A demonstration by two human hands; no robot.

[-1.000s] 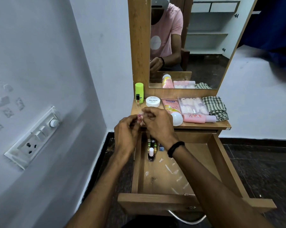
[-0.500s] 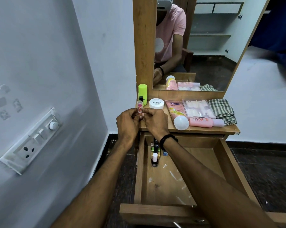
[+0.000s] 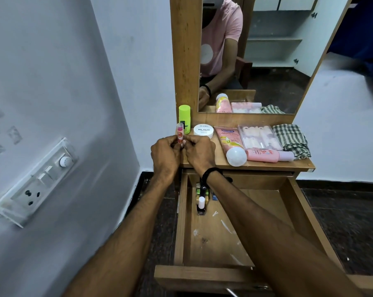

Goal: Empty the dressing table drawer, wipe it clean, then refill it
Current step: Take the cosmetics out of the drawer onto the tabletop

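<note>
**Both hands on a lip balm stick above the open drawer**

The left hand [image 3: 166, 155] and right hand [image 3: 199, 153] meet at the left end of the bench [image 3: 222, 162]. Both have curled fingers pinching the lower part of a lip balm stick [image 3: 179, 133], which stands upright just in front of a green bottle [image 3: 184, 117]. A white jar [image 3: 203, 131], a pink tube [image 3: 228, 142], a clear box [image 3: 259, 137], a pink bottle [image 3: 263, 155] and a checked cloth [image 3: 292, 140] lie along the bench. Below it the drawer [image 3: 213, 243] is pulled open. A nail polish bottle [image 3: 201, 205] and a few small items sit in its back left corner.
</note>
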